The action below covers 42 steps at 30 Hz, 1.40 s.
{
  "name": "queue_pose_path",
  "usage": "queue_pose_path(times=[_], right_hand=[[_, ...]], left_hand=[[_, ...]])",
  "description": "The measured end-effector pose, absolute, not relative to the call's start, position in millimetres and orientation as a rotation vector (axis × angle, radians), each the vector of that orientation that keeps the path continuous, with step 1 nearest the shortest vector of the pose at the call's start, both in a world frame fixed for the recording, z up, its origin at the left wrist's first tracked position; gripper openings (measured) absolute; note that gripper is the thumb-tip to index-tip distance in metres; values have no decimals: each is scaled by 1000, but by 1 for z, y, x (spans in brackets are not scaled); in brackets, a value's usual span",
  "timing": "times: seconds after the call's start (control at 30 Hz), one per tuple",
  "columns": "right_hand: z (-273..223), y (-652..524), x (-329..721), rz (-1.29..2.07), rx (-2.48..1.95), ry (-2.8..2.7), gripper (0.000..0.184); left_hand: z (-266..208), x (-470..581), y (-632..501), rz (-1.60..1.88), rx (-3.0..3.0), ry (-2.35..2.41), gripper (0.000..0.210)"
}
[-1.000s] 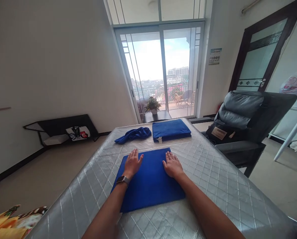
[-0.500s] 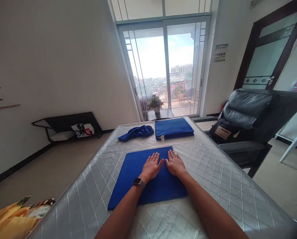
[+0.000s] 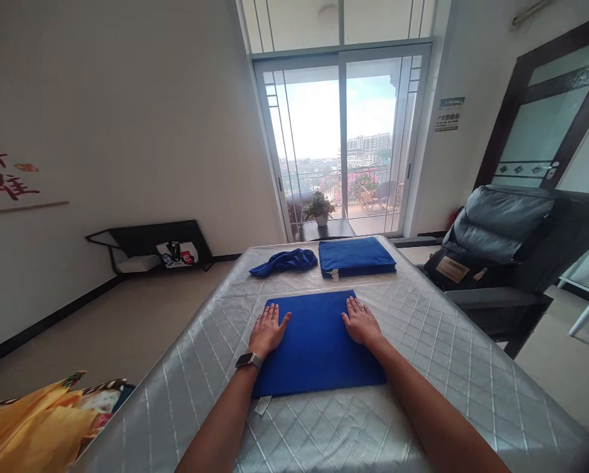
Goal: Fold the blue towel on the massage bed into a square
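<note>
A blue folded cloth (image 3: 319, 348) lies flat on the quilted silver mattress (image 3: 324, 433), with a small white tag (image 3: 263, 405) sticking out at its near left corner. My left hand (image 3: 269, 330), a watch on its wrist, rests on the cloth's left edge with fingers stretched out. On the right edge lies my right hand (image 3: 361, 322), palm down, fingers extended. Neither hand grips anything. Beyond them sits a stack of folded blue cloths (image 3: 357, 256). To its left is a crumpled blue cloth (image 3: 284, 262).
A dark recliner (image 3: 501, 230) with a black bag (image 3: 459, 268) on it stands right of the mattress. Yellow fabric (image 3: 33, 420) lies at lower left. A low black rack (image 3: 151, 244) is by the left wall. A potted plant (image 3: 320, 209) stands before the glass door.
My left hand has slid left from the cloth's middle to its left edge, and my hands are farther apart. The cloth's left side has shifted inward, and its tag now shows.
</note>
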State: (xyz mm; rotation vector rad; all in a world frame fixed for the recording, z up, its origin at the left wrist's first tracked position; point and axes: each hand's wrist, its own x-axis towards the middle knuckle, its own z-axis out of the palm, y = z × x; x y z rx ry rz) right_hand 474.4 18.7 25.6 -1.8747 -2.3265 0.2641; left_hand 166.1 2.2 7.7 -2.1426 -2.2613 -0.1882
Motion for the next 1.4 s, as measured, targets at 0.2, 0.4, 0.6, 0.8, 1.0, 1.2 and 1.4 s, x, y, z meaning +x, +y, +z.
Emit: queue_pose_path(times=[0.2, 0.4, 0.6, 0.8, 1.0, 1.2, 1.4], right_hand=[[37, 9, 473, 173, -1887, -2334, 66], [37, -9, 471, 155, -1887, -2338, 66], [30, -20, 470, 256, -1911, -2315, 69], [30, -20, 470, 257, -1888, -2291, 69], [27, -20, 472, 249, -1882, -2325, 67], [27, -21, 476, 232, -1848, -2415, 67], [26, -18, 471, 269, -1882, -2291, 69]], left_hand=[[16, 173, -1, -208, -2129, -2328, 88], [13, 172, 0, -221, -2131, -2303, 89], [9, 168, 2, -178, -2122, -2282, 85], [29, 192, 9, -230, -2039, -2213, 83], [23, 316, 0, -434, -2613, -1735, 71], [13, 360, -19, -456, -2710, -1717, 72], [19, 295, -29, -305, -2562, -1887, 76]])
